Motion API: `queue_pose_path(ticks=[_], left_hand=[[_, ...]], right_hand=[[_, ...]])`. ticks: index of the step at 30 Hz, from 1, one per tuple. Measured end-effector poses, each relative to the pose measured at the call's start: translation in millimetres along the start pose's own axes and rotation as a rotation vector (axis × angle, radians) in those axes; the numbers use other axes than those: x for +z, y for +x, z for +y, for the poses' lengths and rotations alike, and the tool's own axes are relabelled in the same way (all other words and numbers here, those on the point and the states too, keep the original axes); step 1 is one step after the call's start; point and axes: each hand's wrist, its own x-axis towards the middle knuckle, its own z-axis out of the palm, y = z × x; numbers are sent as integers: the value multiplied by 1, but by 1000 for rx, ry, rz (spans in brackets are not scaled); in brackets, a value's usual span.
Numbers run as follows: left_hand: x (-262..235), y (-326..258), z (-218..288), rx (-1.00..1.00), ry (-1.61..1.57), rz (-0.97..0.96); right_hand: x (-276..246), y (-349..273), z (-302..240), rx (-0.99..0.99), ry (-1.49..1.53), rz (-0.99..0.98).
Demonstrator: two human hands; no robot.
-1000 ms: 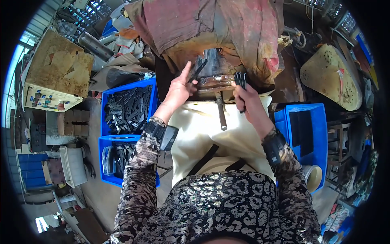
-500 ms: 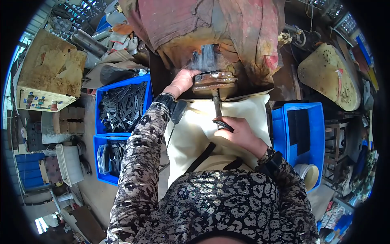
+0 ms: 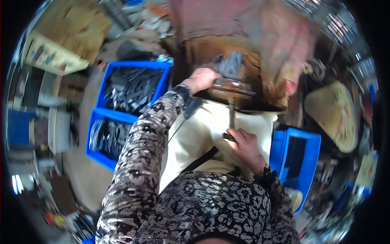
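My left hand is closed at the left end of a wet, rusty metal block. What its fingers grip is blurred and mostly hidden. Behind the block is a grey-blue spray or streaked patch. A rod-like handle runs from the block toward me. At the rod's near end my right hand is closed around a small black piece, whose end sticks out to the left. A pale apron covers my lap under both hands.
To the left stand two blue bins, the far bin and the near bin, holding many dark strips. A blue bin with a dark panel is at the right. Stained cloth hangs above the block. A worn tan seat-like board lies farther right.
The whole view has swung and blurred, so the block and bins sit differently in it. My left hand stays at the block, and my right hand stays closed by the rod with the black piece.
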Motion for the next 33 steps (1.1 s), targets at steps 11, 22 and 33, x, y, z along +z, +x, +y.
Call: queue_pose_path(ticks=[11,22,33], left_hand=[[-35,-144,-57,-467,-7,792],[42,-221,-138,-819,200,484],[57,-189,-160,-746,449,278]], right_hand=[[-32,71,-4,101,141,312],[-91,250,85,124,234,468],[-93,316,131,184,228,458]])
